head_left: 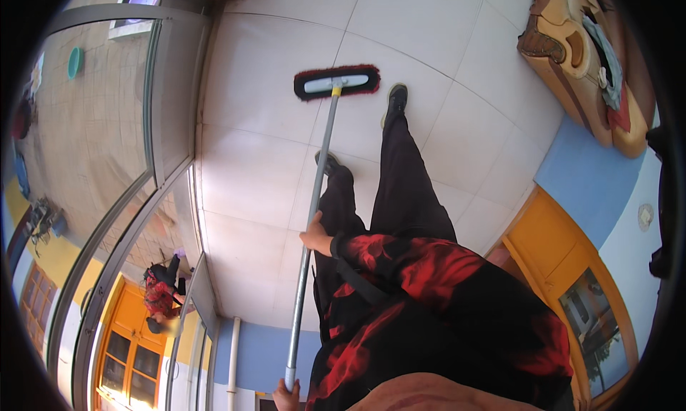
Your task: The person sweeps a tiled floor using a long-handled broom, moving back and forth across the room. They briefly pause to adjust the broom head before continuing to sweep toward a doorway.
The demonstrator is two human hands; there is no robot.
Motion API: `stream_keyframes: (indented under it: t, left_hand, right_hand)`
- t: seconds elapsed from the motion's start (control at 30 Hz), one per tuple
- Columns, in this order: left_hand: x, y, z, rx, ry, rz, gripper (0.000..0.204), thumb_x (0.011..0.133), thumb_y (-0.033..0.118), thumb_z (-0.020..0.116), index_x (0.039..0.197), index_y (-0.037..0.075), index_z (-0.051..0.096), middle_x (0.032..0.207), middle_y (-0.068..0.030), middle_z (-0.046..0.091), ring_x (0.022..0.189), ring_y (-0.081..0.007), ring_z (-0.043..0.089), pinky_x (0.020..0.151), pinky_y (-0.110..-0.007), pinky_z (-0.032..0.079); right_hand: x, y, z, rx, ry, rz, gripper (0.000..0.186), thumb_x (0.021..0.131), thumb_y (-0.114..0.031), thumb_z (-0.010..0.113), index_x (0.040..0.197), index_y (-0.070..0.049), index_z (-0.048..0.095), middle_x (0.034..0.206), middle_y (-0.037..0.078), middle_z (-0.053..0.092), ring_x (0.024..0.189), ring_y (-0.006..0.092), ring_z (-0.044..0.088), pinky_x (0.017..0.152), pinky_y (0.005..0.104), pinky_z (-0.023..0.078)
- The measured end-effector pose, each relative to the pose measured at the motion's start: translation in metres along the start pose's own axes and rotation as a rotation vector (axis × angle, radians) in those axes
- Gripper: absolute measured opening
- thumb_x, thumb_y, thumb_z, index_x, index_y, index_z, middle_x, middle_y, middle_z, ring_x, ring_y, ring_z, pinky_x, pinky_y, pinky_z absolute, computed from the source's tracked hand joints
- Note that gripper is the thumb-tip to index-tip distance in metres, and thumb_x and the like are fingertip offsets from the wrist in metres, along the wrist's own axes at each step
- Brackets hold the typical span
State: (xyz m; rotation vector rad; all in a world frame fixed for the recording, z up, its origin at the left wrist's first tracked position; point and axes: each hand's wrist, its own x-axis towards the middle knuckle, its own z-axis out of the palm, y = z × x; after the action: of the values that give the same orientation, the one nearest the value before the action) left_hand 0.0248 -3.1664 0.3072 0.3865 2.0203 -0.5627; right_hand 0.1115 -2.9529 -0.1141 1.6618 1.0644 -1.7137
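Note:
A dust mop [343, 79] with a black, red-fringed flat head lies on the white tiled floor, ahead of my feet. From its yellow joint a long grey metal handle [307, 261] runs back toward me, along my left side. Halfway along, my right hand [315, 237] is closed around the handle, its arm crossing in front of my body. My left hand [286, 395] is wrapped round the handle's top end near the lower edge, partly cut off. My left shoe [328, 162] is partly behind the handle; my right shoe [396, 100] is beside the mop head.
Glass panels in a metal frame [153, 89] line the left side; a person in red and black [163, 297] shows in the glass. A carved sofa [607, 68] with cloth on it stands far right. An orange door [561, 268] is at the right, below a blue wall band [589, 175].

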Motion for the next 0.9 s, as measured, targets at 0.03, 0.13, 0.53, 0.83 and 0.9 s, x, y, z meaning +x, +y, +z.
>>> stream_keyframes:
  t: [0.03,0.13,0.53,0.83,0.9]
  left_hand:
    - [0.000,0.011,-0.002,0.029,-0.059,-0.092,0.031,0.074,0.030,0.067,0.076,0.004,0.050,0.059,-0.0236,0.055,0.060,-0.0450,0.055,0.048,-0.047,0.041]
    - [0.063,0.075,-0.009,-0.021,0.064,0.166,0.035,0.077,0.030,0.068,0.069,0.004,0.045,0.053,-0.0200,0.052,0.051,-0.0414,0.054,0.042,-0.046,0.040]
    - [0.259,0.682,-0.079,-0.228,0.224,0.856,0.041,0.079,0.038,0.063,0.077,0.000,0.049,0.064,-0.0228,0.057,0.064,-0.0416,0.057,0.054,-0.044,0.044]
    - [0.216,0.668,-0.056,-0.117,0.151,0.826,0.035,0.082,0.030,0.059,0.093,-0.001,0.048,0.072,-0.0273,0.059,0.070,-0.0453,0.057,0.061,-0.050,0.045]
    - [0.201,0.591,-0.046,-0.102,0.106,0.740,0.036,0.083,0.031,0.058,0.094,-0.002,0.047,0.069,-0.0268,0.058,0.065,-0.0449,0.056,0.056,-0.050,0.045]
  right_hand:
    - [0.011,-0.004,-0.014,0.072,0.044,-0.029,0.086,0.078,-0.016,0.055,0.132,0.008,-0.007,0.075,0.019,0.061,0.070,0.0308,0.062,0.065,0.0378,0.050]
    - [0.062,-0.037,-0.103,0.342,0.126,-0.095,0.083,0.076,-0.014,0.059,0.132,0.001,0.001,0.070,0.015,0.056,0.054,0.0259,0.058,0.044,0.0363,0.046]
    - [0.151,-0.172,-0.566,0.295,0.585,-0.290,0.079,0.079,-0.014,0.050,0.134,0.010,-0.001,0.095,0.030,0.058,0.085,0.0361,0.061,0.070,0.0377,0.051]
    - [0.132,-0.152,-0.614,-0.161,0.556,-0.318,0.050,0.082,-0.009,0.044,0.122,0.012,0.024,0.073,0.021,0.061,0.062,0.0299,0.062,0.067,0.0387,0.049]
    - [0.136,-0.130,-0.566,-0.041,0.550,-0.296,0.050,0.082,-0.011,0.045,0.122,0.011,0.023,0.072,0.021,0.061,0.062,0.0301,0.062,0.068,0.0411,0.048]
